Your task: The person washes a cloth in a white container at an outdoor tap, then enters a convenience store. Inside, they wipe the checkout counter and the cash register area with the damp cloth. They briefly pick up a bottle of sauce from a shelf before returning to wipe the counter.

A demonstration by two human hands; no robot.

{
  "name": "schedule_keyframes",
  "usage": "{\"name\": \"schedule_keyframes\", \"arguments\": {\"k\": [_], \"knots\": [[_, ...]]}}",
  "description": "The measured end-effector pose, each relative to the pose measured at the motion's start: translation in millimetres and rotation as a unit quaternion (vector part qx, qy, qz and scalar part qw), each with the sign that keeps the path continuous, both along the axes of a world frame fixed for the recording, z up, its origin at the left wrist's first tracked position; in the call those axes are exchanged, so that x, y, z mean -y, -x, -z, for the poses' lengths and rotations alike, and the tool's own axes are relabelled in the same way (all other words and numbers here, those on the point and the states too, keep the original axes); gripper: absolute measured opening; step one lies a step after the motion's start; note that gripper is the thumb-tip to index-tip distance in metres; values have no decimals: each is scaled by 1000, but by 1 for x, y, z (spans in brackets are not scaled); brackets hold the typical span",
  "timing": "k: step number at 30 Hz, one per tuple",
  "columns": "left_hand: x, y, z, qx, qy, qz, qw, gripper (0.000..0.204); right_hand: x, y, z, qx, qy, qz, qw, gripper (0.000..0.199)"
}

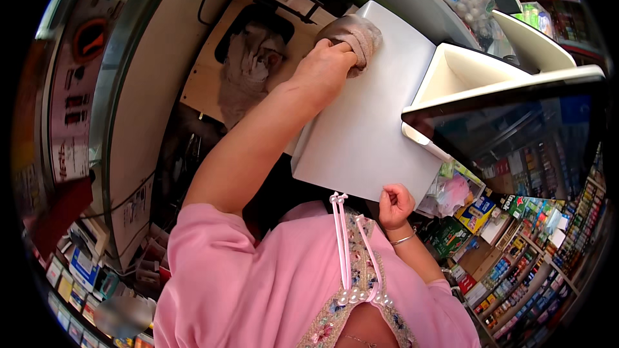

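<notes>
My left hand (327, 67) reaches out over the far left part of a white countertop (377, 109). Its fingers are closed on a bunched grey-brown cloth (356, 38), which rests against the white surface. Close to my body, my right hand (396, 206) is curled into a loose fist at the counter's near edge, a bracelet on its wrist. Nothing shows in its fingers. Left of the countertop, another crumpled grey-brown cloth (248, 67) lies partly over a dark rounded opening in a light wooden board (203, 80).
On the right, a cream stand (474, 71) carries a dark screen (516, 135) jutting over the counter. Shelves of small packages (522, 277) fill the lower right. A glass-edged display case (103, 90) runs along the left. A clear jar (474, 6) stands at the far right.
</notes>
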State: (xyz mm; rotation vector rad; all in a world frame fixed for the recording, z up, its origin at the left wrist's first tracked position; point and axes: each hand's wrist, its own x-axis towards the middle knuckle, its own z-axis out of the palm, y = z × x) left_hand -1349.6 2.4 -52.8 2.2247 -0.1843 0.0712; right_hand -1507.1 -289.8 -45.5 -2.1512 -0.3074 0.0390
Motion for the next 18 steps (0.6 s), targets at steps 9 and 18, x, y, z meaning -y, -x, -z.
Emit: {"name": "schedule_keyframes", "arguments": {"k": [9,18], "knots": [[1,175,-19,-44,-75,23,996,15,14,5,-3,-10,-75,-57,995,3],[36,74,-11,-44,164,-133,976,11,27,6,2,-29,-165,-94,981,3]]}}
